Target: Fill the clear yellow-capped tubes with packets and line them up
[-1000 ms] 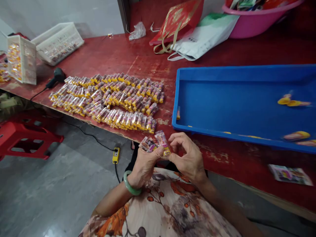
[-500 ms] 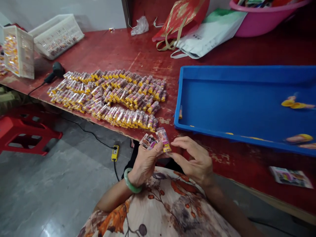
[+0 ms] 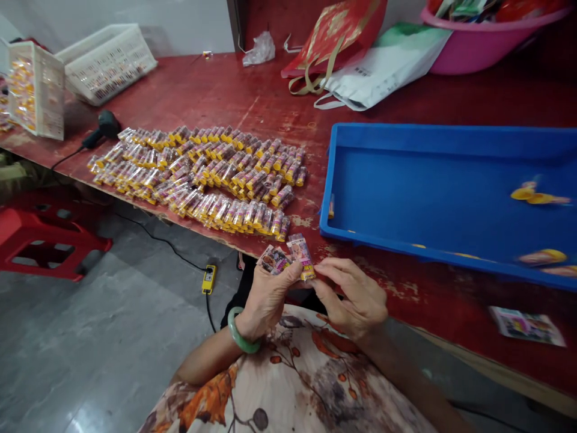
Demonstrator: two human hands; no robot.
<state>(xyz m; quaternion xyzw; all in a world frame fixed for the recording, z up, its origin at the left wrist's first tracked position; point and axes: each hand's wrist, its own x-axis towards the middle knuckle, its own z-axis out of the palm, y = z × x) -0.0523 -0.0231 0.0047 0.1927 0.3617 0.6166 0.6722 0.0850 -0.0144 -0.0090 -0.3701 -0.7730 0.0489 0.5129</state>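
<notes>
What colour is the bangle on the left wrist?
The bangle is pale green, shown best in the head view.

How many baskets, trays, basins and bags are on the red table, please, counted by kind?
White plastic baskets: 2
Blue plastic tray: 1
Pink plastic basin: 1
Bags: 3, a red gift bag, a white bag, a clear plastic bag
Total: 7

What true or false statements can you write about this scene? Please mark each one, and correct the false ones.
1. The left hand wears a green bangle. True.
2. The right hand rests inside the blue tray. False: its fingers are at a printed packet, away from the tray.
3. Rows of small wrapped tubes lie on the red table. True.
4. The blue tray holds nothing. False: yellow-ended items lie in it.
</notes>
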